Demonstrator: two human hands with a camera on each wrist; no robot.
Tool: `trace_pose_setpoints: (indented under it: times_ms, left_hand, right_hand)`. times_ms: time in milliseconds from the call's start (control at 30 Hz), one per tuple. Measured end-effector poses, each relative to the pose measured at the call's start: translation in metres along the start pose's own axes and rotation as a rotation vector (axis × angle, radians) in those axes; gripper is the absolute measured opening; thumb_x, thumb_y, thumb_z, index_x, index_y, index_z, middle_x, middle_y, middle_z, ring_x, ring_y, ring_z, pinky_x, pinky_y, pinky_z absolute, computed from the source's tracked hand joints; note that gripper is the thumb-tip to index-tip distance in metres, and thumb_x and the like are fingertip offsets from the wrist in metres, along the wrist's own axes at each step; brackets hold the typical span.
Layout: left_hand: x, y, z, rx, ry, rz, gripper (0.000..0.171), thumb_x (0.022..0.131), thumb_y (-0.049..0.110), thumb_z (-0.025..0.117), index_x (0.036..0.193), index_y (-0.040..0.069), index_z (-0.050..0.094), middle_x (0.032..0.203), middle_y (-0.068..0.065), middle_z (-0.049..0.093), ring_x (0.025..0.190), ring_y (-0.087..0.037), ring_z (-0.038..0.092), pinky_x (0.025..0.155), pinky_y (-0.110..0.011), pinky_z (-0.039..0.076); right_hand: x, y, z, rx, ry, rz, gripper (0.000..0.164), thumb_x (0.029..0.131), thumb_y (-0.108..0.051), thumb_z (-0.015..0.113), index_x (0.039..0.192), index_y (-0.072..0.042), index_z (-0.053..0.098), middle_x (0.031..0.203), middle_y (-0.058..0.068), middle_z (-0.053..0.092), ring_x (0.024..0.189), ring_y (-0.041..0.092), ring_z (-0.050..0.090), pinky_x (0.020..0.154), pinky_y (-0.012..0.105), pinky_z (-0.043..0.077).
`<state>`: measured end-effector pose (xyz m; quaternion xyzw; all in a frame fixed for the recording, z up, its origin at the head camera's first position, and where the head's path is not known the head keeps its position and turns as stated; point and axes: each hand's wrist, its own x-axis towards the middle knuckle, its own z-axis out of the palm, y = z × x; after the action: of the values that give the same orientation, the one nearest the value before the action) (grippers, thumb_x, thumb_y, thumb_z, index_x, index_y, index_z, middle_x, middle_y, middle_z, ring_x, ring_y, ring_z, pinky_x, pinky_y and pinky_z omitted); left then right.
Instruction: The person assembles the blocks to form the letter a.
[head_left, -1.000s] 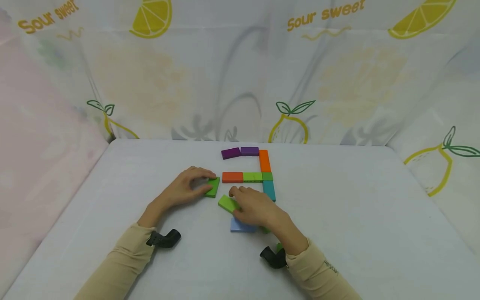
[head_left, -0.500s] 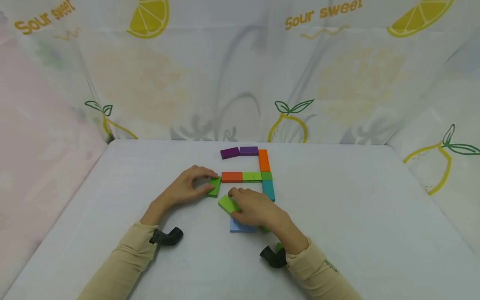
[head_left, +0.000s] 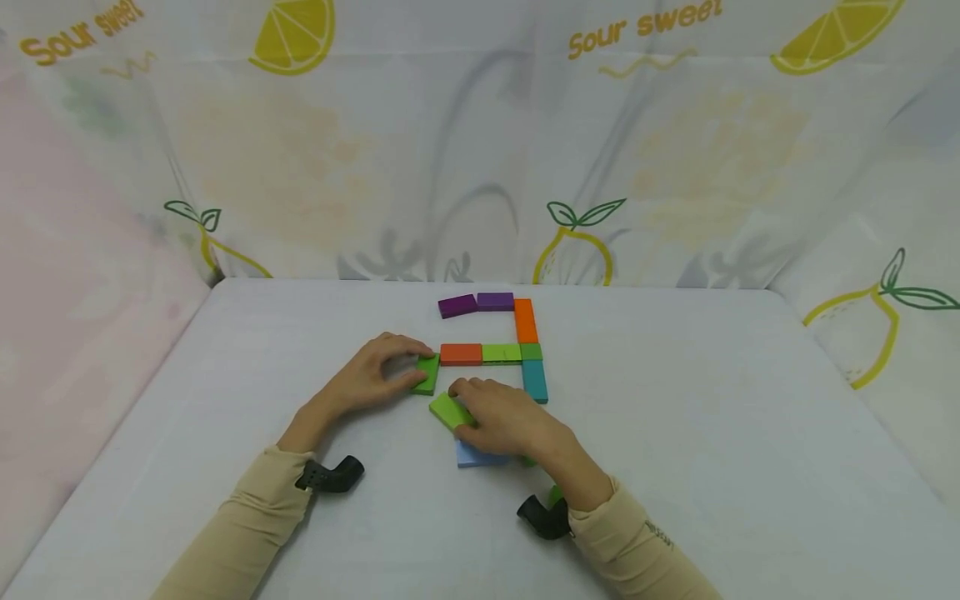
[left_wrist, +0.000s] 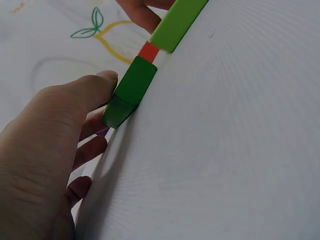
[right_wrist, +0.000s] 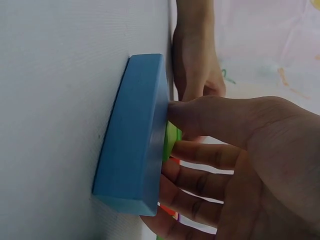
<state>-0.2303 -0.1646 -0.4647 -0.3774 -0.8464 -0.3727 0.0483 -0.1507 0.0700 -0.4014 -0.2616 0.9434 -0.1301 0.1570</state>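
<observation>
My left hand (head_left: 375,371) pinches a green block (head_left: 427,375) between thumb and fingers at the left end of a red-orange block (head_left: 461,355); the two are touching or nearly so. Nearer the front, my right hand (head_left: 504,414) grips a light green block (head_left: 450,411), set at a slant; the hand covers its right end. A blue block (right_wrist: 132,135) lies flat under the right hand in the right wrist view. In the left wrist view, the held green block rests against the thumb.
Flat blocks form an angular figure: purple (head_left: 496,302), dark purple (head_left: 457,306), orange (head_left: 527,321), light green (head_left: 501,354), small green (head_left: 531,352) and teal (head_left: 535,381). Another green block (head_left: 556,495) shows partly by the right wrist. Lemon-print cloth (head_left: 480,150) stands behind.
My left hand has slid its green block slightly right, closing the gap to the red-orange block. My right hand and its light green block have shifted a little to the left.
</observation>
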Motion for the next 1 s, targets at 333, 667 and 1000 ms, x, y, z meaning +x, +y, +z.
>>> trace_pose_setpoints:
  times_ms: [333,667,1000]
  left_hand:
    - [-0.0011,0.0030,0.0006,-0.004,0.009,-0.002,0.035,0.082,0.026,0.074,0.115,0.019,0.065,0.116,0.006,0.066,0.106,-0.012,0.053,0.094,-0.033,0.039]
    - [-0.0013,0.0028,0.0032,0.007,0.019,0.014,0.036,0.080,0.028,0.076,0.114,0.021,0.066,0.114,0.006,0.066,0.107,-0.013,0.053,0.093,-0.035,0.038]
    - [-0.0019,0.0002,0.0046,0.008,0.012,0.040,0.036,0.080,0.027,0.075,0.114,0.019,0.065,0.115,0.005,0.066,0.107,-0.014,0.054,0.092,-0.036,0.038]
  right_hand:
    - [-0.0006,-0.0014,-0.0009,-0.020,0.005,-0.002,0.044,0.091,-0.029,0.059,0.132,-0.015,0.050,0.117,0.002,0.060,0.099,0.015,0.055,0.085,0.033,0.052]
    - [-0.0019,-0.0008,-0.0021,-0.025,-0.002,0.014,0.043,0.092,-0.029,0.058,0.132,-0.018,0.050,0.113,0.000,0.060,0.094,0.014,0.053,0.072,0.028,0.048]
    - [-0.0021,0.0007,-0.0023,-0.028,0.011,0.020,0.042,0.091,-0.026,0.058,0.131,-0.017,0.051,0.110,0.002,0.060,0.093,0.015,0.054,0.068,0.028,0.048]
